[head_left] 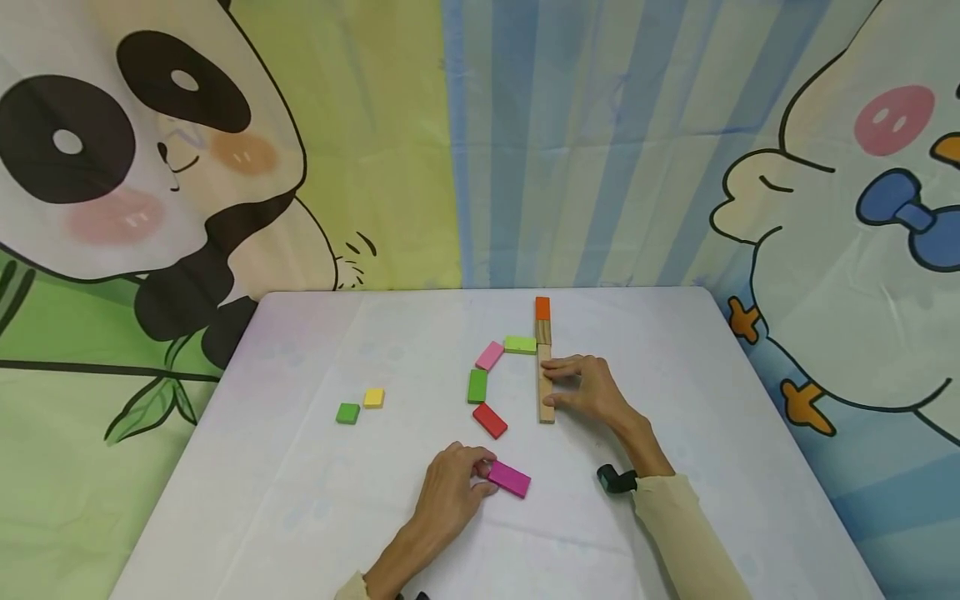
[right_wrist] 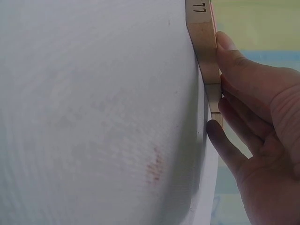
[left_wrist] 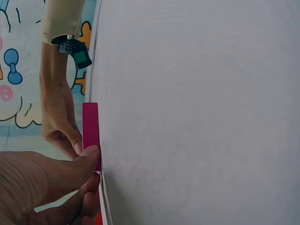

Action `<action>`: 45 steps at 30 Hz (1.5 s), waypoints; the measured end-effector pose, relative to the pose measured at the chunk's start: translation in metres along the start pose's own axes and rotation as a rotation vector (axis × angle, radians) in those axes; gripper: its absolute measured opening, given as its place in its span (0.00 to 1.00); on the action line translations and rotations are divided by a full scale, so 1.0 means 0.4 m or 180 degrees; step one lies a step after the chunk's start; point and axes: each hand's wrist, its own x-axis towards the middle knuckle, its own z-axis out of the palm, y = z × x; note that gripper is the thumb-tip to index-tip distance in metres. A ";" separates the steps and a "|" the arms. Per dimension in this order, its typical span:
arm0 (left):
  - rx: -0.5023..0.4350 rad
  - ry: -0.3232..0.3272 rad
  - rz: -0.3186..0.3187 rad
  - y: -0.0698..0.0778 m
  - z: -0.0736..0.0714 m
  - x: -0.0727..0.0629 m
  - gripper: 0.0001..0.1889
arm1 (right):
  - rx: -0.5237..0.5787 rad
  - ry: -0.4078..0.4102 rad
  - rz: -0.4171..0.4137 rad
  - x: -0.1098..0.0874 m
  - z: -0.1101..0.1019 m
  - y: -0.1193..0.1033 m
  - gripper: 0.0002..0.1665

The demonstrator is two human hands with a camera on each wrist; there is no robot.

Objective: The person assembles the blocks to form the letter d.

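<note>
My left hand (head_left: pixel 450 492) pinches the end of a magenta block (head_left: pixel 510 480) between thumb and fingers, close over the white table. In the left wrist view the thumb (left_wrist: pixel 89 154) presses on that block's side. My right hand (head_left: pixel 592 392) touches the light wooden blocks (head_left: pixel 547 412) with its fingertips, all from the right side. These blocks form a straight column with a darker wooden block (head_left: pixel 543 332) and an orange block (head_left: pixel 542 308) at its far end. A curve of lime (head_left: pixel 520 344), pink (head_left: pixel 490 356), green (head_left: pixel 477 387) and red (head_left: pixel 491 421) blocks bends left from the column.
A small green block (head_left: pixel 347 413) and a yellow block (head_left: pixel 373 398) lie apart on the left of the white table (head_left: pixel 285 492). A dark wrist camera (head_left: pixel 617 479) sits at the right sleeve. Behind the table hangs a cartoon-printed cloth (head_left: pixel 390 167).
</note>
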 end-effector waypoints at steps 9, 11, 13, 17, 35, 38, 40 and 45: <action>0.0230 -0.0208 0.0204 -0.003 0.004 0.022 0.17 | 0.0059 -0.0013 0.0039 -0.001 -0.001 -0.007 0.32; 0.0427 -0.0271 0.0433 -0.007 0.004 0.029 0.17 | 0.0042 -0.0023 0.0054 -0.001 -0.002 -0.006 0.32; 0.0646 -0.0315 0.0692 -0.012 0.005 0.036 0.18 | 0.0016 -0.0027 0.0054 -0.001 -0.003 -0.007 0.32; 0.0956 -0.0362 0.1059 -0.021 0.006 0.052 0.18 | 0.0037 -0.0017 0.0059 -0.002 -0.008 -0.010 0.32; 0.1167 -0.0562 0.1450 -0.016 0.002 0.110 0.16 | 0.0057 -0.0027 0.0060 -0.002 -0.002 -0.001 0.32; 0.1190 -0.0561 0.1505 -0.019 0.004 0.123 0.17 | 0.0067 -0.0020 0.0063 -0.002 -0.001 0.001 0.32; 0.1184 -0.0596 0.1523 -0.018 0.003 0.129 0.17 | 0.0076 -0.0012 0.0063 -0.002 0.000 0.002 0.32; 0.1132 -0.0714 0.1536 -0.020 -0.004 0.144 0.16 | 0.0087 -0.0007 0.0047 0.000 -0.001 0.002 0.32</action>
